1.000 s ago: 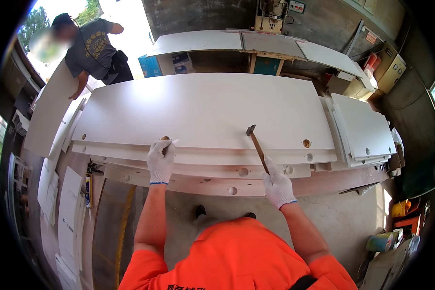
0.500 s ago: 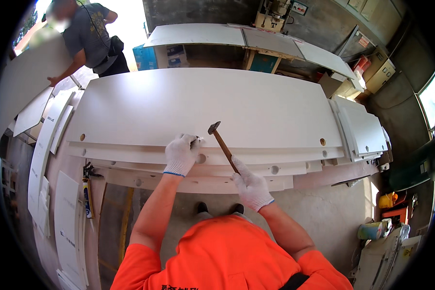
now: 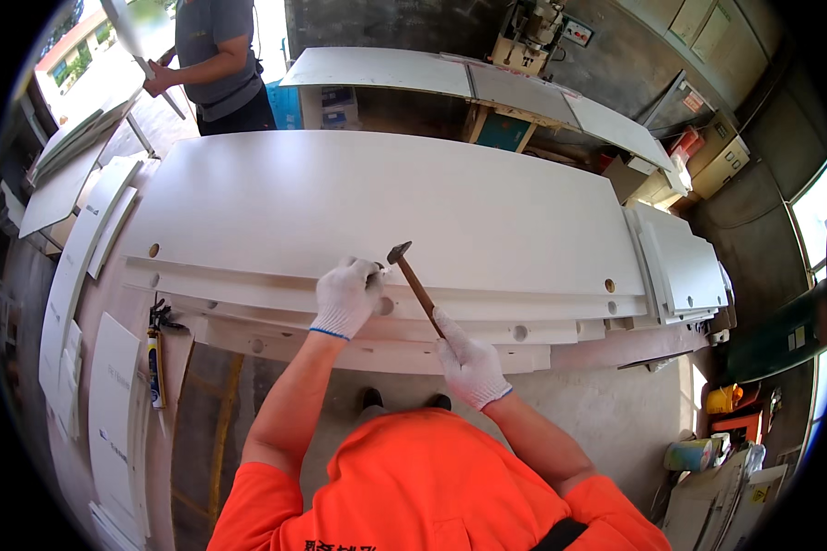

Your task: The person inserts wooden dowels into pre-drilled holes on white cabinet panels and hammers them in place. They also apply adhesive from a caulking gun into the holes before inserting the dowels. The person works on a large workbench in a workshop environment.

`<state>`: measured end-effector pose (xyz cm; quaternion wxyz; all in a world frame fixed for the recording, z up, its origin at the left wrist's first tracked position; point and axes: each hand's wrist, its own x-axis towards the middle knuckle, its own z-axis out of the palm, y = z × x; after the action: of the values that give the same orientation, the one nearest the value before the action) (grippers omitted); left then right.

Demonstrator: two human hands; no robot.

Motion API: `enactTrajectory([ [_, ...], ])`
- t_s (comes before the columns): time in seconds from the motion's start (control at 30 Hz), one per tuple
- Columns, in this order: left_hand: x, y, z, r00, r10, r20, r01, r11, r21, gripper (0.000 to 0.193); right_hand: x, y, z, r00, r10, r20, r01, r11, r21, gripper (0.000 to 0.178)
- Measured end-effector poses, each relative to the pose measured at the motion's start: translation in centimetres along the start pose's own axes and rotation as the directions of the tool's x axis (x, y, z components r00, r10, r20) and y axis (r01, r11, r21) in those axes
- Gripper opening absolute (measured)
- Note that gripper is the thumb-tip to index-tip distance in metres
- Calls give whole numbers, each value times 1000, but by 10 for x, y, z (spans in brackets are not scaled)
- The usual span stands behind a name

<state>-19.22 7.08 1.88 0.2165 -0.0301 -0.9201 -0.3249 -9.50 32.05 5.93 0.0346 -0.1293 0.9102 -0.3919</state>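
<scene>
Slim, wooden-handled, dark-headed hammer

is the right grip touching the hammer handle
Touching: the head view shows the gloved right grip wrapped around the lower end of the wooden hammer handle, no gap visible.

Looking down and forward from my head, the left of 2 fisheye cameras gives 1 view: my orange shirt nearest along the lower edge, my left hand and right hand mid-frame, a grey wall well beyond; straight edges bow outward.
</scene>
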Motion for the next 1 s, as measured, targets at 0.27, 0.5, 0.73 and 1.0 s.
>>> enactTrajectory([
  [0.27,-7,-20,-21,997,-55,-44,58,996,62,11,2,6,9,974,-200,-103,195,979,-63,60],
  [0.5,-7,-23,-27,1000,-25,-17,26,994,105,9,-1,14,8,997,-78,-6,78,996,-37,60],
  [0.73,2,-22,-20,998,6,-56,1,992,123,7,8,12,14,997,-53,54,58,993,-102,62],
  [1.0,0,-21,-16,997,34,-65,-27,993,115,4,16,-1,28,995,-50,85,58,994,-93,61],
])
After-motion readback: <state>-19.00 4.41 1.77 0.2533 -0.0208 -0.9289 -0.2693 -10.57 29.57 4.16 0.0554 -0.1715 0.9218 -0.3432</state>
